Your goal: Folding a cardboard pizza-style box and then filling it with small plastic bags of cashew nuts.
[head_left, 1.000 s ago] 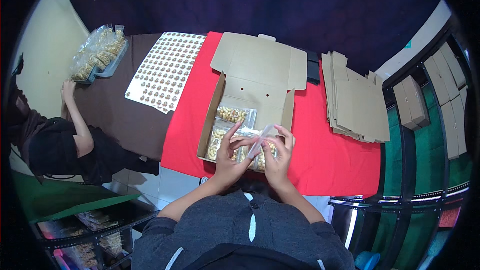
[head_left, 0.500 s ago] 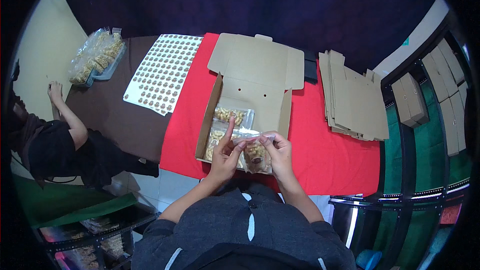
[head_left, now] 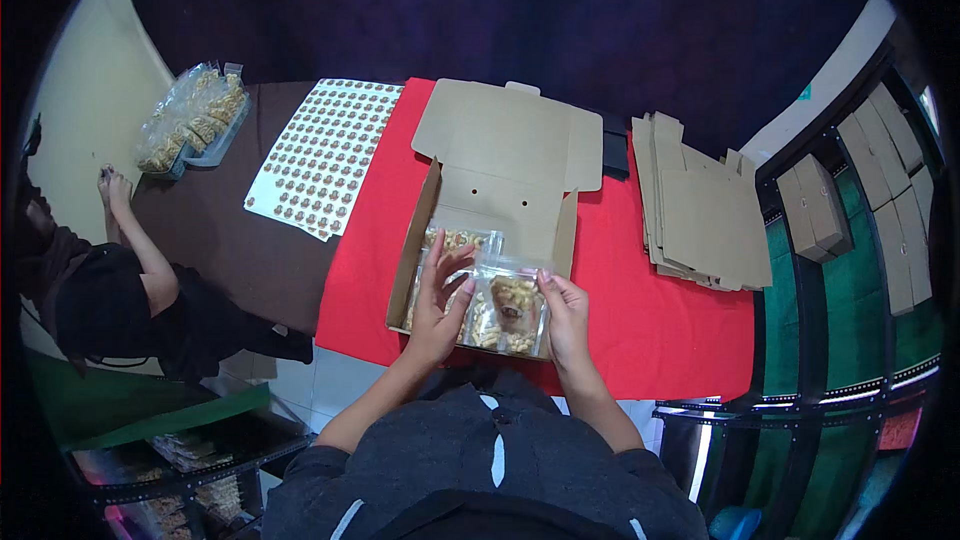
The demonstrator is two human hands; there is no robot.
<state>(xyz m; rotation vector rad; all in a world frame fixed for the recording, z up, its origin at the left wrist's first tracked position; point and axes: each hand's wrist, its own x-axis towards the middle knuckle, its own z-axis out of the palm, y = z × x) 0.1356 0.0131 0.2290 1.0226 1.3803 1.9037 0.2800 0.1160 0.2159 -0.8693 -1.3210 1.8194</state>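
Note:
A clear zip bag of pale, curved nut-like snacks point(head_left: 521, 292), with a round sticker on it, is over the near right part of an open cardboard box point(head_left: 545, 228). My right hand point(head_left: 567, 315) pinches its upper right edge between thumb and fingers. Just left of this bag, my left hand point(head_left: 438, 305) is open, fingers spread, thumb close to the bag's edge. Under that hand more filled bags lie in the box, one bag point(head_left: 465, 238) showing beyond my fingers. My left hand partly hides them. The box's lid point(head_left: 510, 130) is folded back, away from me.
Sticker sheets point(head_left: 320, 155) lie left of the box. A tub of filled bags point(head_left: 205, 130) stands at the far left, near another person point(head_left: 130, 290). Flat cardboard boxes point(head_left: 705, 210) are stacked right on the red cloth point(head_left: 660, 340). Shelves at right hold closed boxes point(head_left: 815, 205).
My left hand has let go of the bag's top edge and spread its fingers. My right hand still holds the bag, which now shows its broad face more fully.

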